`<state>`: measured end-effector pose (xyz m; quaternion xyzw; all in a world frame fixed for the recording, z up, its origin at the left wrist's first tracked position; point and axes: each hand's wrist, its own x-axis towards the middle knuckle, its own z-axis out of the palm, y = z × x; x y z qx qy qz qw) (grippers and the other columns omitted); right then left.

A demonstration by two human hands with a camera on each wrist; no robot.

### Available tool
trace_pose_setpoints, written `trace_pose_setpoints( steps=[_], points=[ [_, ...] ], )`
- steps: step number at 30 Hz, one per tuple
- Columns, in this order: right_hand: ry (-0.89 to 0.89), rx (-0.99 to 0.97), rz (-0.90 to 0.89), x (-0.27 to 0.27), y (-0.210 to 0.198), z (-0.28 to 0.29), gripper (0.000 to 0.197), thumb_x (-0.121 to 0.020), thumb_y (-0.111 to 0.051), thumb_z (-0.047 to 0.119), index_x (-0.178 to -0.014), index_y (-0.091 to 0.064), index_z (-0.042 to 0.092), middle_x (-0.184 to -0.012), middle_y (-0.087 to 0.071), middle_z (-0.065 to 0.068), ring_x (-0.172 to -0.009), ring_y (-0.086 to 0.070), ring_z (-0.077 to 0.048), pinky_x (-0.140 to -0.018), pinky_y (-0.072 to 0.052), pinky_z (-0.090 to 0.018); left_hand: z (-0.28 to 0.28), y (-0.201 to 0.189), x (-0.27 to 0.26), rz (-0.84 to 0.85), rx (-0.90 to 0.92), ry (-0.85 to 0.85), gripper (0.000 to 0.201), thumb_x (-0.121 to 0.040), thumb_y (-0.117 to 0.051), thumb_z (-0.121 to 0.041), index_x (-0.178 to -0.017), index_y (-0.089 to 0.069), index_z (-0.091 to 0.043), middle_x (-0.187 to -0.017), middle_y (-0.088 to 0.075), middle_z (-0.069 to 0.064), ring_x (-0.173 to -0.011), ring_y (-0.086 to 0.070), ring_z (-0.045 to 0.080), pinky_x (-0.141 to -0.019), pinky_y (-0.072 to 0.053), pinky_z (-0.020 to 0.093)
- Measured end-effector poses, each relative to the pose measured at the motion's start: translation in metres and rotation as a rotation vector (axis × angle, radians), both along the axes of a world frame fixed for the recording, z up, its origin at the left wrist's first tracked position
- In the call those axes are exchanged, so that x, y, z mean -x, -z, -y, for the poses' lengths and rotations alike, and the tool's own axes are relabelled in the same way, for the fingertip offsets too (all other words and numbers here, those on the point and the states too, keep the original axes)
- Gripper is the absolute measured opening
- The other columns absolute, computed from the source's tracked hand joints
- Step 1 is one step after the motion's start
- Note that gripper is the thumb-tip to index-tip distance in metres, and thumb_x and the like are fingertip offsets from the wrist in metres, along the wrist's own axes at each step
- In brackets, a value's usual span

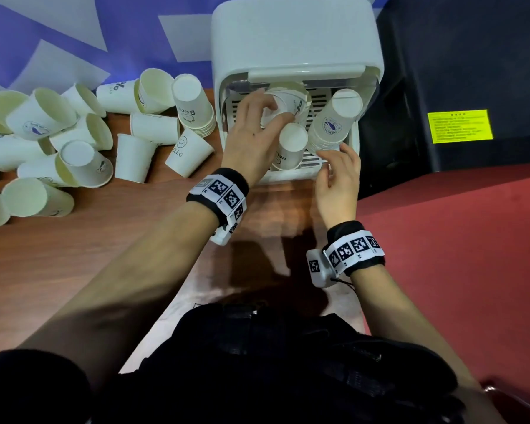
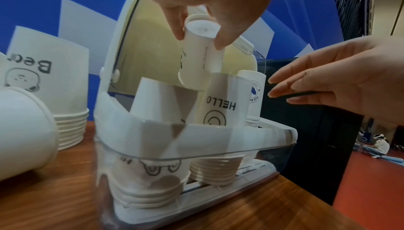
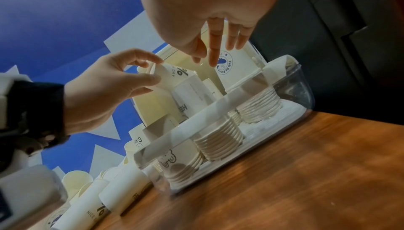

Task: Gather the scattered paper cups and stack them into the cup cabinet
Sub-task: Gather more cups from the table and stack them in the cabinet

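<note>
Bare forearms, black wristbands [image 1: 230, 182] with black-and-white square-code tags [image 1: 354, 247], dark clothing [image 1: 273, 362]

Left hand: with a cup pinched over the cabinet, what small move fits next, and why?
Probably lower the cup straight down into the cup cabinet. The left hand pinches it upside down above the standing stacks; the right hand hovers open beside the whale-logo stack.

Left hand [image 2: 210, 0] pinches an upturned cup [image 2: 201, 57] above the cabinet [image 2: 218, 137].

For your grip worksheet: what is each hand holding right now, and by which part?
The left hand pinches an upside-down paper cup near its base end. The right hand holds nothing.
</note>
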<state>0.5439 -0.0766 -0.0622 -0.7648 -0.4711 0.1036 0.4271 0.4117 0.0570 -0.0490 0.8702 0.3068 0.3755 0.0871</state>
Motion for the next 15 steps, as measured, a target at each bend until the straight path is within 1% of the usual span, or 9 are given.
trace_pose_setpoints(
  steps=[2, 4, 6, 8, 9, 12, 13, 15],
  points=[
    [0.008, -0.002, -0.017, 0.000, 0.001, 0.000, 0.029, -0.086, -0.045, -0.002, -0.106, -0.065, 0.004, -0.108, -0.064, -0.011, -0.128, -0.040, -0.031, -0.103, -0.040, -0.046, 0.000, 0.001, -0.005, 0.004, 0.011, 0.005, 0.039, -0.082, -0.060, 0.000, -0.112, -0.050, -0.024, -0.115, -0.036, 0.003, -0.114, -0.046, 0.036, -0.092, -0.043, 0.036],
    [0.016, -0.005, -0.027, 0.000, 0.002, 0.001, 0.029, -0.087, -0.045, -0.001, -0.107, -0.065, 0.004, -0.108, -0.064, -0.010, -0.128, -0.040, -0.030, -0.103, -0.041, -0.044, 0.001, 0.001, -0.010, -0.013, 0.056, 0.002, 0.046, -0.079, -0.059, 0.002, -0.114, -0.049, -0.026, -0.118, -0.034, 0.002, -0.117, -0.043, 0.033, -0.092, -0.043, 0.034],
    [0.023, 0.004, -0.030, -0.001, 0.003, 0.002, 0.030, -0.088, -0.044, -0.001, -0.108, -0.065, 0.005, -0.108, -0.064, -0.010, -0.128, -0.041, -0.031, -0.105, -0.038, -0.039, 0.001, 0.001, -0.014, -0.017, 0.084, -0.008, 0.050, -0.076, -0.060, 0.004, -0.114, -0.048, -0.027, -0.120, -0.034, 0.001, -0.116, -0.040, 0.029, -0.090, -0.043, 0.032],
    [0.033, 0.018, -0.031, -0.001, 0.003, 0.004, 0.031, -0.087, -0.044, -0.002, -0.109, -0.065, 0.005, -0.108, -0.065, -0.010, -0.129, -0.041, -0.031, -0.108, -0.035, -0.031, 0.000, 0.001, -0.018, -0.018, 0.094, 0.000, 0.054, -0.074, -0.060, 0.007, -0.115, -0.050, -0.026, -0.122, -0.036, 0.001, -0.115, -0.043, 0.029, -0.089, -0.044, 0.032],
    [0.039, 0.027, -0.031, -0.002, 0.003, 0.004, 0.031, -0.087, -0.044, -0.002, -0.109, -0.065, 0.005, -0.108, -0.065, -0.010, -0.129, -0.041, -0.030, -0.108, -0.032, -0.027, -0.001, 0.002, -0.019, -0.023, 0.101, 0.017, 0.056, -0.073, -0.059, 0.009, -0.118, -0.051, -0.024, -0.123, -0.039, 0.002, -0.116, -0.045, 0.031, -0.090, -0.045, 0.034],
    [0.048, 0.042, -0.029, -0.003, 0.005, 0.005, 0.032, -0.087, -0.044, -0.003, -0.109, -0.066, 0.005, -0.108, -0.065, -0.010, -0.129, -0.041, -0.030, -0.108, -0.026, -0.015, 0.000, 0.006, -0.018, -0.055, 0.146, 0.077, 0.062, -0.074, -0.055, 0.012, -0.126, -0.048, -0.021, -0.129, -0.053, 0.013, -0.124, -0.047, 0.036, -0.097, -0.046, 0.039],
    [0.048, 0.045, -0.030, -0.003, 0.005, 0.005, 0.031, -0.086, -0.044, -0.003, -0.108, -0.066, 0.004, -0.108, -0.065, -0.010, -0.129, -0.041, -0.030, -0.107, -0.025, -0.013, 0.001, 0.008, -0.016, -0.076, 0.174, 0.095, 0.061, -0.077, -0.053, 0.010, -0.129, -0.046, -0.020, -0.133, -0.052, 0.015, -0.128, -0.044, 0.036, -0.101, -0.044, 0.041],
    [0.044, 0.053, -0.036, -0.004, 0.006, 0.005, 0.031, -0.087, -0.044, -0.002, -0.109, -0.065, 0.004, -0.109, -0.065, -0.010, -0.129, -0.040, -0.030, -0.107, -0.024, -0.011, 0.005, 0.010, -0.012, -0.142, 0.238, 0.124, 0.057, -0.084, -0.051, 0.001, -0.137, -0.045, -0.018, -0.145, -0.043, 0.015, -0.136, -0.035, 0.037, -0.111, -0.035, 0.043]
  ],
)
